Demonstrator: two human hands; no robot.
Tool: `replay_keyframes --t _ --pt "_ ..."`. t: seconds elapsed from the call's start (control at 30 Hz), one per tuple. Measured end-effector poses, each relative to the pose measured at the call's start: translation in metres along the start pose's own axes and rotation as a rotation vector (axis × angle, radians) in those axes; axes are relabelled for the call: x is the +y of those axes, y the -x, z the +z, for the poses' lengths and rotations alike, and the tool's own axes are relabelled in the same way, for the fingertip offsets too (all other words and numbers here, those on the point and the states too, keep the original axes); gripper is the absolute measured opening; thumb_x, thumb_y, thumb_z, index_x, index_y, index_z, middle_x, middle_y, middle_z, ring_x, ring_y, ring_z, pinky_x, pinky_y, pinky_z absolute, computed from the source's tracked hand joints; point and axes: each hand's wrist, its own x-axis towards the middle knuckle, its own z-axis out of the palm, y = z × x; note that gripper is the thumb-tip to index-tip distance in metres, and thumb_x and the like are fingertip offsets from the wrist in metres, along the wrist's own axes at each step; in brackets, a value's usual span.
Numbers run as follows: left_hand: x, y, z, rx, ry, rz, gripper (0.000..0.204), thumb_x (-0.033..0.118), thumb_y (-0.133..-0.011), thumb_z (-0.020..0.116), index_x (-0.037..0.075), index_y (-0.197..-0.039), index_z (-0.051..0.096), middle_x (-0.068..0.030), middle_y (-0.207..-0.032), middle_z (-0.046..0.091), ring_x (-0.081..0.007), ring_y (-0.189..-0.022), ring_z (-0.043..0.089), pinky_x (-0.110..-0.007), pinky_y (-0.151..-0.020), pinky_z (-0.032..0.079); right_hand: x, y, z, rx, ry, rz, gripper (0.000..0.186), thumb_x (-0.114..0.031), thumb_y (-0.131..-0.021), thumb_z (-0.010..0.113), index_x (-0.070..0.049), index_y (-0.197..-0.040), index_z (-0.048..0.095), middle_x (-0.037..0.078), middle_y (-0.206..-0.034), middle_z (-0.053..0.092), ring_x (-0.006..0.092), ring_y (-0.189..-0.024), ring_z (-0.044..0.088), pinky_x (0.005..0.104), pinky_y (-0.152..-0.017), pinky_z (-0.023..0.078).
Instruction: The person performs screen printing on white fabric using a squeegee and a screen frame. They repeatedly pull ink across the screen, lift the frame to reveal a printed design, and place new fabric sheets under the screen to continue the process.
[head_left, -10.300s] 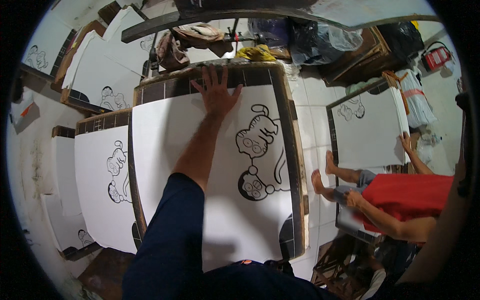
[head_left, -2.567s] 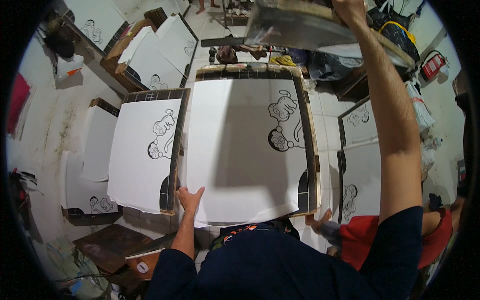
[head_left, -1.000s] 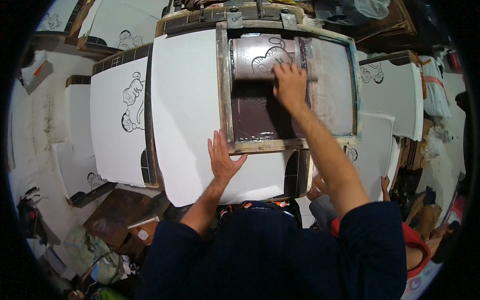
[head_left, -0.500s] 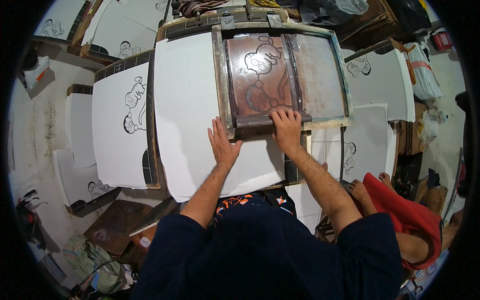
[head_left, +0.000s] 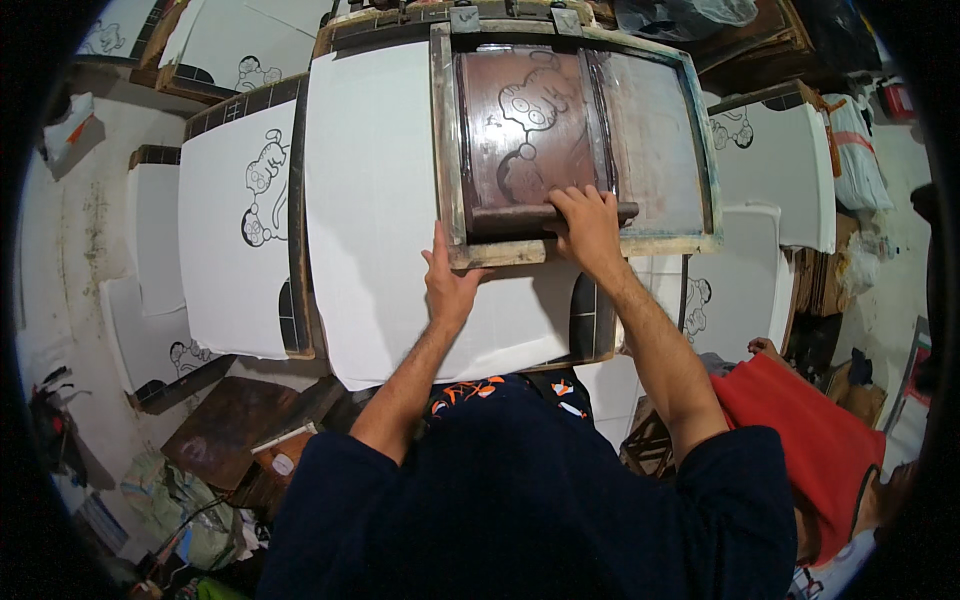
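Observation:
A hinged screen printing frame with a wooden border lies over white fabric. Its reddish-brown mesh carries a cartoon animal outline. My left hand is at the near left corner of the frame, fingers along the side rail and thumb by the near rail, gripping the corner. With my right hand I hold a dark squeegee, fingers curled over its bar, at the near end of the mesh. The near side of the frame looks slightly raised off the fabric; the fingertips under it are hidden.
Printed white pieces lie on boards to the left and right. A person in a red garment is at my lower right. Metal hinge clamps hold the frame's far edge. Brown boards and plastic bags are at lower left.
My left hand has gone from lying spread beside the frame to gripping its corner. The near edge of the frame has risen a little, the squeegee and my right hand with it.

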Motion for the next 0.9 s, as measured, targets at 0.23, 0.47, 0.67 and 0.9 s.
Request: replay_keyframes --t 0.23,0.47,0.67,0.9 --pt "0.008 0.001 -0.003 -0.024 0.051 -0.089 0.107 -0.001 -0.076 0.083 0.002 -0.164 0.022 -0.027 -0.133 0.066 -0.0406 -0.119 0.069 -0.053 -0.129 0.016 0.056 -0.108 0.017 0.084 0.103 -0.065 0.043 -0.01 -0.08 0.077 -0.015 -0.121 0.065 0.006 -0.116 0.067 0.0299 -0.114 0.059 0.0488 -0.097 0.039" --pt "0.009 0.002 -0.003 -0.024 0.078 -0.116 0.107 -0.006 -0.076 0.081 0.0 -0.164 0.02 -0.0259 -0.133 0.067 -0.0373 -0.12 0.069 -0.054 -0.129 0.015 0.123 -0.297 0.022 0.174 0.257 -0.033 0.051 -0.021 -0.083 0.079 -0.023 -0.132 0.065 0.003 -0.118 0.072 0.0266 -0.118 0.064 0.0512 -0.099 0.042" --pt "0.012 0.002 -0.006 -0.05 0.015 -0.103 0.11 0.0 -0.078 0.087 -0.003 -0.164 0.018 -0.0252 -0.14 0.063 -0.0294 -0.124 0.065 -0.042 -0.121 0.038 0.101 -0.236 0.034 0.289 0.25 -0.035 0.052 -0.011 -0.073 0.082 -0.02 -0.122 0.066 0.004 -0.114 0.066 0.0295 -0.116 0.058 0.0475 -0.099 0.042" --pt "0.019 0.0 -0.008 -0.015 0.038 -0.073 0.109 0.002 -0.077 0.088 -0.001 -0.164 0.022 -0.0257 -0.139 0.063 -0.0309 -0.122 0.066 -0.041 -0.114 0.046 0.023 -0.012 0.026 0.322 -0.014 0.003 0.054 0.0 -0.065 0.076 -0.017 -0.116 0.072 0.003 -0.112 0.067 0.028 -0.11 0.057 0.0472 -0.103 0.038"
